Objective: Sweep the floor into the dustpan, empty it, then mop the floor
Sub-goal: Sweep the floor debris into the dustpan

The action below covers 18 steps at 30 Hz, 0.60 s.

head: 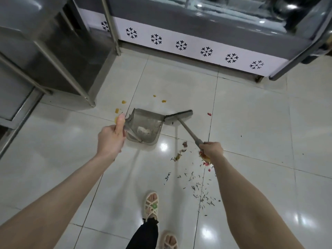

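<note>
My left hand (112, 136) grips the handle of a grey dustpan (145, 125) held over the white tiled floor (251, 123). The pan holds a pale scrap. My right hand (212, 150) is closed on the grey handle of a broom (179, 116), whose head sits just to the right of the dustpan's rim. Yellow scraps (124, 102) lie beyond the pan. A pile of mixed debris (181, 151) and thin dark slivers (199, 187) are scattered on the tiles near and below my right hand. A red bit (209, 114) lies right of the broom head.
A steel rack with legs (89, 101) stands at the left. A display freezer with a white snowflake panel (197, 49) runs across the back. My sandalled feet (151, 205) are at the bottom centre.
</note>
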{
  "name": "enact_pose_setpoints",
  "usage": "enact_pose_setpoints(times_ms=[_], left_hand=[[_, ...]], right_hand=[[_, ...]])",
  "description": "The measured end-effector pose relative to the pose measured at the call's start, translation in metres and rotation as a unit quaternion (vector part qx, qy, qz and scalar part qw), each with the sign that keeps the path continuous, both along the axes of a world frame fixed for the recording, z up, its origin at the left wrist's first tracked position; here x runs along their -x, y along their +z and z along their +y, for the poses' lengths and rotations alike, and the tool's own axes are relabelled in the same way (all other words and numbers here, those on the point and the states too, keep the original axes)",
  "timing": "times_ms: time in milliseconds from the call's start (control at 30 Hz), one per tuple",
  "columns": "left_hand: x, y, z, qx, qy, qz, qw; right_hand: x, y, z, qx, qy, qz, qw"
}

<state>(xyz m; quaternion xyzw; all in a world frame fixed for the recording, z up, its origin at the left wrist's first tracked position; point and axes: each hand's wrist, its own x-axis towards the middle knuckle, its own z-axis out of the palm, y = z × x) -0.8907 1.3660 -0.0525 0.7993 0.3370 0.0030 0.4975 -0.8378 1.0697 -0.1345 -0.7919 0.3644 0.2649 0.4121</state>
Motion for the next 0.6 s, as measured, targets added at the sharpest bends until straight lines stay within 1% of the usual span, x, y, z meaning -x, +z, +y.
enact_pose_setpoints(times_ms=[67,167,267,400,600], left_hand=[[-0.009,-0.003,0.001,0.003,-0.005,0.007,1.0],[-0.016,-0.005,-0.001,-0.003,-0.016,0.021,1.0],[-0.018,-0.006,-0.01,-0.001,-0.029,0.027,0.999],[-0.009,-0.005,-0.025,0.012,-0.04,0.029,0.999],[0.023,0.003,-0.047,0.008,-0.066,0.009,0.998]], right_hand=[[0.0,-0.008,-0.004,0.018,0.009,0.034,0.999],[0.012,-0.012,-0.017,0.054,0.026,0.059,0.996],[0.032,-0.01,-0.033,0.066,0.021,0.084,0.994],[0.062,0.004,-0.052,0.085,0.031,0.098,0.991],[0.12,0.024,-0.085,0.078,-0.002,0.113,0.991]])
